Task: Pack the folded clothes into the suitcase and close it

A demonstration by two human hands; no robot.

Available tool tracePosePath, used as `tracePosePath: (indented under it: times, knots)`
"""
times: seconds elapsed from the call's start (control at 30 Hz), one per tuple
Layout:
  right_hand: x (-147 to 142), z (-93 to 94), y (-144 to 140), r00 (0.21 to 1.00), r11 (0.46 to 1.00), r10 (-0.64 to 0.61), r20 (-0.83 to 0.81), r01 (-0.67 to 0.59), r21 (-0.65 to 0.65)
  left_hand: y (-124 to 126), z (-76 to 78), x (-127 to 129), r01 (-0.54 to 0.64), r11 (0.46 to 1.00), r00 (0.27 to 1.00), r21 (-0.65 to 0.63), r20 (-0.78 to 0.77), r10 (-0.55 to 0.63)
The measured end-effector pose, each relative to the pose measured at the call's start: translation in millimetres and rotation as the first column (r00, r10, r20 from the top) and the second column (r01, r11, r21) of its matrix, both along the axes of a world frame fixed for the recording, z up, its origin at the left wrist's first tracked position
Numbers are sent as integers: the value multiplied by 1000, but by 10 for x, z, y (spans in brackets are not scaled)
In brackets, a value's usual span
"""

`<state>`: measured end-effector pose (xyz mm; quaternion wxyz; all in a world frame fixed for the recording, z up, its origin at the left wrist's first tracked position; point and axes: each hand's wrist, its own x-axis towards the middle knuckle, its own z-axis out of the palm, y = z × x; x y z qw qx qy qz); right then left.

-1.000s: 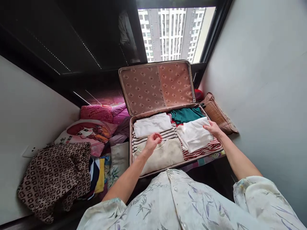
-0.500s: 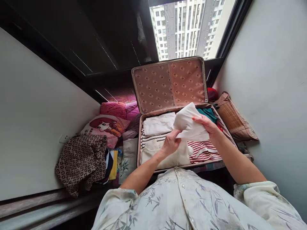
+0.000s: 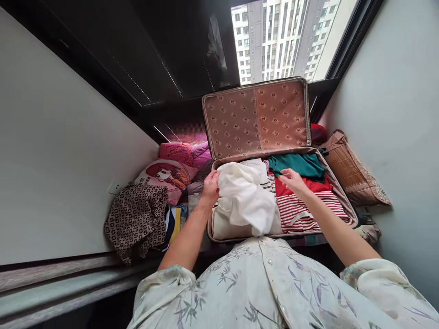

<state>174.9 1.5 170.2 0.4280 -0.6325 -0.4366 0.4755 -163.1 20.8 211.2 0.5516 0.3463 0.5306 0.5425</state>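
The left hand (image 3: pixel 210 187) is gripping a white garment (image 3: pixel 247 197) at its upper left edge, fingers curled around the cloth, and the garment is hanging loose over the left half of the open suitcase (image 3: pixel 339 194). The right hand (image 3: pixel 291 179) is hovering over the red garment (image 3: pixel 317 185) near the suitcase's middle, fingers lightly bent and seemingly pinching nothing, though the fingertips are hard to make out. A green garment (image 3: pixel 297 163) is lying at the far edge, a striped one (image 3: pixel 302 211) at the near right corner.

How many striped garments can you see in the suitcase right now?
1 for sure: the red-striped garment at front right, below the right hand. Dark stripes peek out mid-case; others may be hidden under the white cloth.
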Motion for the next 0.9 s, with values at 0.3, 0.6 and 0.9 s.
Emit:
tracePosePath:
  times: [0.3,0.6,0.9]
  knots:
    - [-476,-865,-873,713,866,334,617,-491,99,-682,-922,-545,-147,989,648,-22,-758,80]
    - [-1227,-490,-771,511,605,563,649,-791,98,-977,-1201,12,-37,993,816,-109,-577,-33]
    - [-111,-437,-396,800,875,-454,-393,483,-29,-1032,-1195,-243,-76,997,798,-7,-600,56]
